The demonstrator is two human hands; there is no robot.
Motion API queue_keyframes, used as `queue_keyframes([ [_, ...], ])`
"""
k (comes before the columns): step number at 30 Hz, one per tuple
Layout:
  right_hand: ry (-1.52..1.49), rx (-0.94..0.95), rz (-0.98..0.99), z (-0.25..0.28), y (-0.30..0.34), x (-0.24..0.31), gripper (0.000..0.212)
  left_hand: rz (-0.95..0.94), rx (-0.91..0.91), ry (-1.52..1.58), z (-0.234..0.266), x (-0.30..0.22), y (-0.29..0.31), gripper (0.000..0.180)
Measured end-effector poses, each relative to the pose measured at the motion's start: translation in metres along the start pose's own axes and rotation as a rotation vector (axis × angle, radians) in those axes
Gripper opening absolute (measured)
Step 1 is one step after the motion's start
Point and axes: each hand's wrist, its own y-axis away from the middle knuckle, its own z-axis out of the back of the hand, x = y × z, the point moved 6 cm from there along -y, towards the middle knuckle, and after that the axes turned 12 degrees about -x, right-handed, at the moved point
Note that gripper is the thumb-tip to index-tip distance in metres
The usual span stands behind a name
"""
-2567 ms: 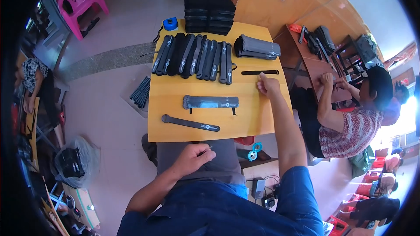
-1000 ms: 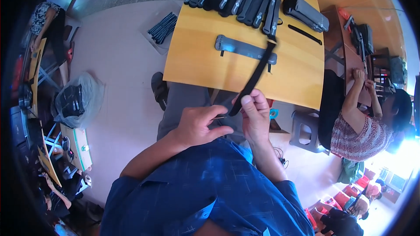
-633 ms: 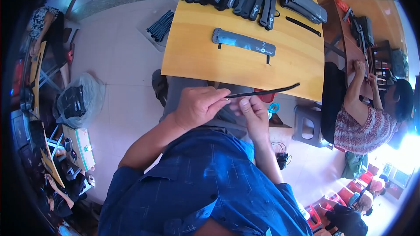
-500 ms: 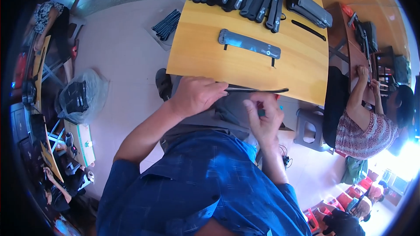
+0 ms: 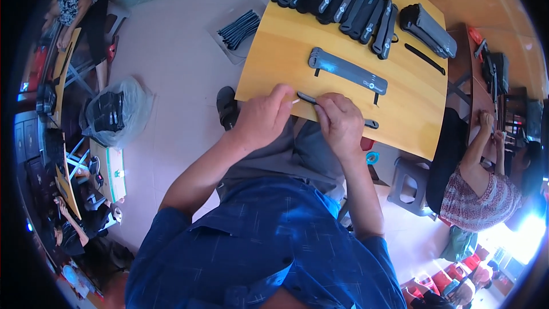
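Observation:
My right hand [image 5: 341, 121] pinches a narrow black strap [image 5: 306, 98] at the table's near edge. One end of the strap sticks out to the left of the fingers, and its other end shows to their right. Just beside the left end, my left hand [image 5: 264, 115] is closed, with a thin white tip [image 5: 295, 102] poking out from its fingers; what that is, I cannot make out. Beyond both hands, a flat grey sleeve [image 5: 349, 72] with two short black tabs lies on the yellow table [image 5: 269, 63].
Several grey and black sleeves [image 5: 355, 14] lie in a row at the far side, near a grey bundle [image 5: 428, 30] and a loose black strap [image 5: 425, 59]. Dark strips [image 5: 238, 30] lie left of the table. A grey stool [image 5: 409, 186] and a seated person [image 5: 480, 191] are at the right.
My right hand has come down onto the strap and grips it. My left hand has let go of the strap's left end and now shows a white tip. The view has shifted slightly.

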Motion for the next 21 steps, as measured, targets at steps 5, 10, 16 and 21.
queue_keyframes([
  [5,-0.037,-0.018,-0.028,-0.007,0.002,-0.002,0.012,0.082,0.018,0.148,-0.014,0.001,0.016,0.013],
  [10,-0.134,0.061,-0.157,-0.012,0.002,-0.006,0.013,0.096,-0.048,0.147,-0.018,0.003,0.015,0.007],
  [16,-0.209,0.12,-0.287,-0.017,0.0,-0.014,0.011,0.013,-0.166,0.133,-0.013,-0.004,0.003,0.007],
  [21,-0.225,0.114,-0.311,-0.017,0.0,-0.014,0.01,-0.022,-0.141,0.094,-0.011,-0.014,0.0,0.005],
])
